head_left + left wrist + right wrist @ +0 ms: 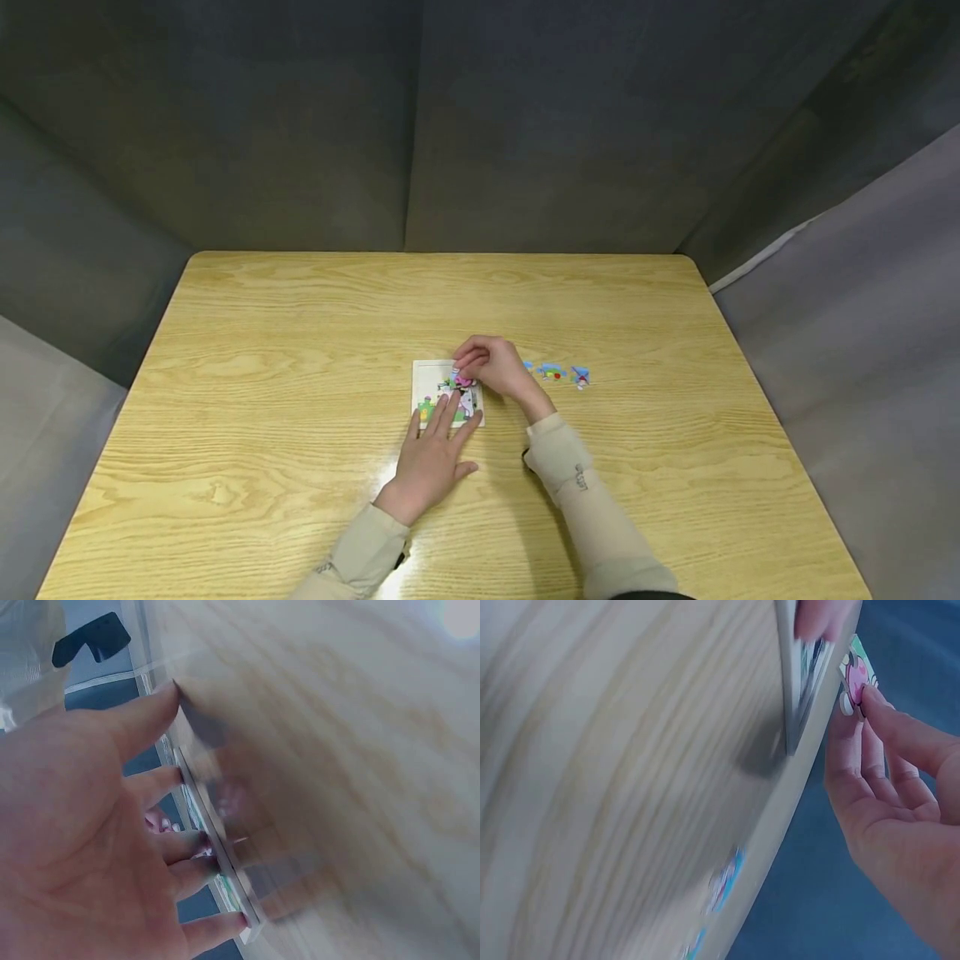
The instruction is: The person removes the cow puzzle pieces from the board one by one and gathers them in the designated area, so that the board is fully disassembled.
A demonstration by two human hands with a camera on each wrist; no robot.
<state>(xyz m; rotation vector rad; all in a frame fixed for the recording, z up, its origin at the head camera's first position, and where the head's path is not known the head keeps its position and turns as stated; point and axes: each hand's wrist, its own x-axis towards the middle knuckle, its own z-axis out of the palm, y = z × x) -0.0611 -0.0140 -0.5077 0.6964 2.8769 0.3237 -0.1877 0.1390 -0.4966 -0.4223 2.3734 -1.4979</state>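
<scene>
A square white puzzle board (424,375) lies near the middle of the table, its lower part filled with colourful picture pieces. My left hand (429,468) rests with spread, straight fingers on the board's near side; in the left wrist view its fingertips (196,841) touch the board's edge. Above the board's upper right, my right hand (495,367) pinches a puzzle piece (858,673) with a pink figure between thumb and fingers. In the right wrist view that piece is tilted and apart from the board.
To the right of the board lie loose puzzle pieces: one with red and yellow details (552,372), a blue one (581,377), and another partly hidden behind the right hand. The wooden table (262,400) is bordered by dark grey curtains (262,125) at the back and sides.
</scene>
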